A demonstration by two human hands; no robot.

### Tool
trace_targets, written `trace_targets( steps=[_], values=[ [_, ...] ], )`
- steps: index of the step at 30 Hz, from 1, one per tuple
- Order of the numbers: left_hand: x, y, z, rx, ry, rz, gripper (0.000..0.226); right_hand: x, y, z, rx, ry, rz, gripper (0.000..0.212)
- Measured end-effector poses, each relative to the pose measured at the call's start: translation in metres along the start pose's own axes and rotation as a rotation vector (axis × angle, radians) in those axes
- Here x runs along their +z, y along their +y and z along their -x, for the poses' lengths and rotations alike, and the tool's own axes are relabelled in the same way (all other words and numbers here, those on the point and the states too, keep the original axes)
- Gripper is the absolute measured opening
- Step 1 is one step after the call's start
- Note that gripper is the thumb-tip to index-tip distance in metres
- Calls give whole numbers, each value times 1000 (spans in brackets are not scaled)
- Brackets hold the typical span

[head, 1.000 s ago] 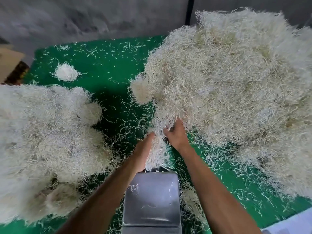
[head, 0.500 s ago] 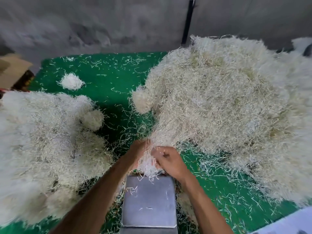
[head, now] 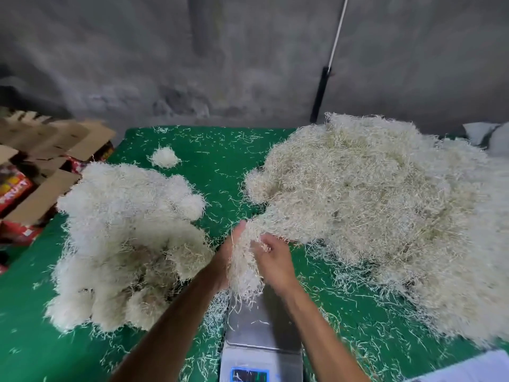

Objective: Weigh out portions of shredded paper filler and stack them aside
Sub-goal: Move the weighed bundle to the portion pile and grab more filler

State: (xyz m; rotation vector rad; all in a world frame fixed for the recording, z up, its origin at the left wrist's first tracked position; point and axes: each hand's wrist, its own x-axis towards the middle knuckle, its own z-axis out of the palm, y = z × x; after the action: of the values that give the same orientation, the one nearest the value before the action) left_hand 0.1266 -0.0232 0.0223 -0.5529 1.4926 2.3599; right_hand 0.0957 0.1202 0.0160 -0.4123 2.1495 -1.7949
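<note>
My left hand (head: 230,253) and right hand (head: 271,260) clamp a hanging tuft of shredded paper (head: 243,267) (tail trailing to the big pile (head: 385,216)) directly above the scale's steel pan (head: 261,326).

big loose heap (head: 385,216) right | weighed clumps (head: 124,244) left | scale (head: 261,326) centre

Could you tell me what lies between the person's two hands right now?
In the head view, a clump of shredded paper sits between the left hand and the right hand, hanging just above the scale's steel platform.
</note>
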Motion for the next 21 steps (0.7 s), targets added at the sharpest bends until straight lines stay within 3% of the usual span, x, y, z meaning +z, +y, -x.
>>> trace_targets(
  steps=[2, 4, 8, 9, 11, 13, 18, 21],
  values=[
    [-9, -6, 15, 11, 104, 27, 48, 10, 0, 18, -58, -99, 133, 16],
    [-15, -12, 28, 69, 207, -50, 38, 13, 2, 32, -48, -70, 78, 29],
    [-18, -9, 43, 155, 315, -179, 72, 11, 1, 45, 168, 162, -92, 64],
    [-19, -7, 46, 143, 301, -203, 78, 10, -3, 45, 240, 112, -93, 75],
    [-16, -5, 56, 95, 251, -349, 86, 8, -6, 40, 424, -51, -319, 87],
    [-13, -4, 60, 28, 246, -430, 100, 5, -12, 31, 518, -97, -554, 75],
    [-12, -5, 71, 39, 308, -353, 126, -13, -19, 6, 453, 140, -261, 15],
    [-2, -9, 76, 40, 379, -321, 114, -23, -20, -8, 475, 215, -264, 21]
  ],
)
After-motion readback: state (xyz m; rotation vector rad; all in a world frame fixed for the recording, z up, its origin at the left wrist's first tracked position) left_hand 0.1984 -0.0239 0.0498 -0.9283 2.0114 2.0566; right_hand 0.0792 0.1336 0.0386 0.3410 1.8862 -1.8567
